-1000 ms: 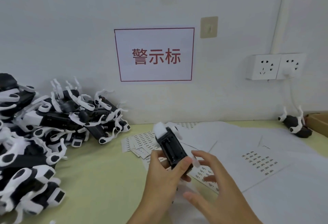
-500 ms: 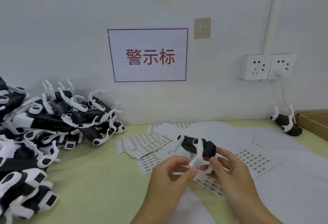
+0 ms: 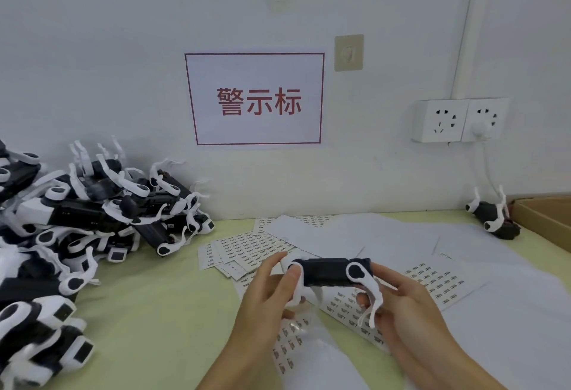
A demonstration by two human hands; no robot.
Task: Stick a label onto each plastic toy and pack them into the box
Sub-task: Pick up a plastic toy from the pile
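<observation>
While a black-and-white plastic toy (image 3: 332, 272) is held level above the near middle of the yellow-green table (image 3: 154, 312), its two ends are gripped by both hands. The toy's left end is pinched by the left hand (image 3: 265, 300), thumb on the near side and fingers curled over the top. The right end is held by the right hand (image 3: 404, 312), whose fingers are curled round the white legs hanging below the dark body. The toy's long body is turned sideways, with a white joint disc seen on the near face at the right.

Beneath the hands, label sheets (image 3: 432, 281) printed with rows of small dark marks are spread over the table, some overlapped by blank white sheets (image 3: 386, 235) further back and to the right. More cut label strips (image 3: 244, 247) are fanned out just left of the toy, towards the far side.

A large pile of toys (image 3: 77, 219) of the same black-and-white kind is heaped at the left, reaching from the wall to the near left edge. A single toy (image 3: 494, 219) is seen lying on its back at the far right, legs up, just beside the edge of a cardboard box (image 3: 543, 222) that is only partly in view.

On the white wall a red-bordered sign (image 3: 256, 99) with red characters is fixed, and a double socket (image 3: 460, 120) with a white plug is mounted to its right.
</observation>
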